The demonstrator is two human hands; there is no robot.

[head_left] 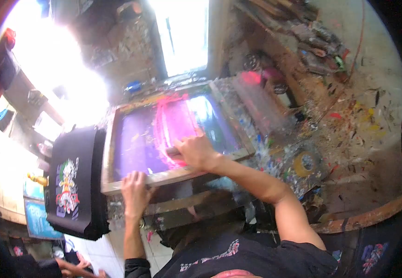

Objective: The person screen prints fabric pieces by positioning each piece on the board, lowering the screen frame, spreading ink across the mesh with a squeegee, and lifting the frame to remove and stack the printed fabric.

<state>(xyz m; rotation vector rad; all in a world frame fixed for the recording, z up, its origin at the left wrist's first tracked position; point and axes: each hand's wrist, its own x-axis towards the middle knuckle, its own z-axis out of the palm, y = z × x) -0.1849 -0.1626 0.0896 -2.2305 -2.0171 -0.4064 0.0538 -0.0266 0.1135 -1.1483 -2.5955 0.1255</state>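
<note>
A wooden-framed printing screen point(182, 174) lies tilted in front of me, with purple mesh and a broad streak of bright pink ink point(175, 118) down its middle. My right hand point(197, 152) is closed around a squeegee point(172, 152) near the lower end of the pink streak; most of the squeegee is hidden by the fingers and blurred. At the frame's near left corner, my left hand point(136, 187) hooks its fingers over the wooden edge. What lies under the screen cannot be seen.
Left of the screen hangs a thick stack of black printed fabric point(73, 180). A roll of tape point(304, 164) lies on the ink-spattered surface to the right. Behind it stand containers point(282, 90). Another person's arm point(73, 268) shows at lower left.
</note>
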